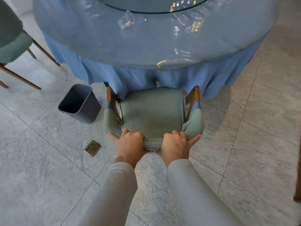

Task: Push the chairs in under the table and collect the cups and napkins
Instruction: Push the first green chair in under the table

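A wooden chair with a green textured cover (153, 111) stands in front of me, its front tucked against the blue tablecloth of the round table (114, 46). My left hand (130, 142) and my right hand (175, 144) both grip the top of the chair's backrest, fingers curled over its padded edge. A clear plastic cup (126, 20) lies on its side on the table's transparent cover, near the glass turntable (146, 8). More clear cups (224, 0) show faintly at the far right edge of the turntable. No napkins are visible.
A grey waste bin (79, 103) stands on the tiled floor just left of the chair. A brass floor socket (92, 147) sits in the tiles near my left hand. A second green chair (13, 41) stands apart from the table at the far left.
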### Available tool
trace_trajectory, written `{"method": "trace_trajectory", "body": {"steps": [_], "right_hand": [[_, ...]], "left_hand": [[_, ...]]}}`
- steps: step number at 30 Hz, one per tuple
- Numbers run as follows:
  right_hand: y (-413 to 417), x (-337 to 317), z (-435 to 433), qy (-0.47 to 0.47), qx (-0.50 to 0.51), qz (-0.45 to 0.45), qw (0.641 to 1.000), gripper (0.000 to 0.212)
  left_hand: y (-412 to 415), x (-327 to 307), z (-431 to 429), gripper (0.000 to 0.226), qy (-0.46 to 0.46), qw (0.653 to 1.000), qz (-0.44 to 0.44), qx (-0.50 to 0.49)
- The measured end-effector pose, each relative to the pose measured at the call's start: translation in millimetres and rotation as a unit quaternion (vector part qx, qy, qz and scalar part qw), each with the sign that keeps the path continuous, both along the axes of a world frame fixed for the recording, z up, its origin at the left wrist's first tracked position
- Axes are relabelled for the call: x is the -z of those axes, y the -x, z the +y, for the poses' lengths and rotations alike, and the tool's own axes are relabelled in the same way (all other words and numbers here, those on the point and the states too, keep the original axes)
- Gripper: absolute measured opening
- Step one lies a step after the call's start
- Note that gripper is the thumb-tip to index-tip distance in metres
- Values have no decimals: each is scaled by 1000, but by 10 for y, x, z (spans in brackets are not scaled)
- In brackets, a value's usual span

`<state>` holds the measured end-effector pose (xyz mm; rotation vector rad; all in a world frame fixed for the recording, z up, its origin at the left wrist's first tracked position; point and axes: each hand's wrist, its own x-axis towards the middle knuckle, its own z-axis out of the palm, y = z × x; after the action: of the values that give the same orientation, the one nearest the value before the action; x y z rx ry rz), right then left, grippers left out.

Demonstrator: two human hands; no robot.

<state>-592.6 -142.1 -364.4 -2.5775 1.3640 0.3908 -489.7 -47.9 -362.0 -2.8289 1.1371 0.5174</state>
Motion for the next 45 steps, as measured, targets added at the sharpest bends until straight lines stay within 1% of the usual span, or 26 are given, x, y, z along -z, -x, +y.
{"method": "trace_trajectory", "body": {"steps": [8, 14, 15, 16, 17, 19, 20, 21, 22, 24, 27, 32, 35, 45], "right_hand": [[-498, 4, -352, 16, 6, -15, 1000, 23], [-952, 10, -772, 25, 6, -16, 1000, 27], [-1026, 18, -848, 30, 3, -21, 999, 32], [-1087, 26, -920, 32, -1, -28, 999, 45], [-1144, 34, -984, 29, -2, -36, 999, 66], [-1242, 36, -1111, 22, 5, -63, 998, 113], [-1279, 37, -1164, 26, 7, -80, 996, 126], [-1314, 39, -1215, 33, 8, -96, 995, 134], [-1349, 42, -1267, 40, 8, -109, 993, 139], [-1410, 36, -1367, 49, 3, -121, 991, 142], [-1498, 35, -1502, 44, -3, -115, 992, 143], [-1611, 35, -1694, 33, -6, -106, 994, 141], [-1661, 16, -1776, 27, -6, -101, 994, 141], [-1928, -8, -2163, 26, -22, -86, 996, 139]], "left_hand": [[-555, 6, -384, 36, 5, 1000, -2, 11], [-1012, 1, -811, 40, 10, 1000, 1, 25], [-1087, 5, -883, 41, 20, 999, -2, 28], [-1155, 23, -946, 43, 36, 999, -8, 31], [-1214, 47, -1006, 53, 52, 998, -10, 31], [-1307, 108, -1115, 99, 76, 997, -12, 24], [-1341, 136, -1153, 117, 93, 995, -22, 23], [-1369, 161, -1190, 129, 113, 993, -35, 24], [-1401, 177, -1229, 136, 131, 990, -49, 25], [-1462, 203, -1312, 141, 150, 986, -71, 30], [-1547, 220, -1440, 142, 148, 986, -74, 32], [-1656, 261, -1622, 138, 131, 987, -88, 33], [-1705, 256, -1705, 134, 121, 988, -86, 34], [-1965, 224, -2086, 135, 103, 992, -76, 21]]}}
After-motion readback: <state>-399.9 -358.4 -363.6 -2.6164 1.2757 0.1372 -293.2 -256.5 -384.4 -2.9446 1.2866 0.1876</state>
